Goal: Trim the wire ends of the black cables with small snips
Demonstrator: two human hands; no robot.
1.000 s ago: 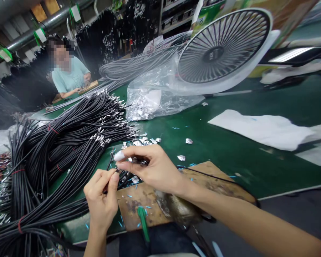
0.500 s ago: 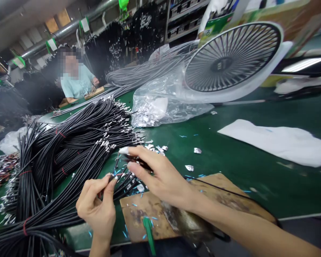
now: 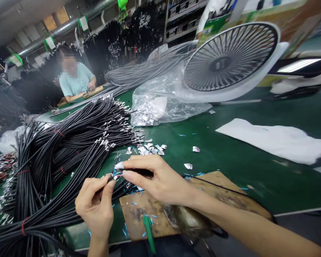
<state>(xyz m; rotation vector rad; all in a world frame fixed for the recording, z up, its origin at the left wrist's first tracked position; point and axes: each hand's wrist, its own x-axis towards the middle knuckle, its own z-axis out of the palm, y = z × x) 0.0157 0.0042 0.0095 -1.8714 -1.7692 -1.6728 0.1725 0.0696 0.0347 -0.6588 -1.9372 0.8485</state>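
My left hand (image 3: 96,200) pinches a black cable near its stripped end, between thumb and index finger. Thin coloured inner wires (image 3: 116,175), blue and red among them, fan out just past those fingertips. My right hand (image 3: 152,176) is closed around a slim dark tool (image 3: 141,172), largely hidden by the fingers, so its kind is unclear. A white cover wraps the right index fingertip, which touches or nearly touches the wires. Below and left of the hands lies a big pile of black cables (image 3: 77,135) with silvery ends, some tied with red bands.
A worn wooden board (image 3: 139,221) with a green lever (image 3: 149,232) lies at the near edge. Foil scraps (image 3: 149,148) and blue bits litter the green table (image 3: 243,157). Behind are a clear plastic bag (image 3: 160,103), a fan (image 3: 227,60), white cloth (image 3: 270,137), and a seated person (image 3: 76,80).
My right hand has moved slightly down and left, bringing its fingertips to the wire ends. My left hand keeps its pinch on the cable, almost in place.
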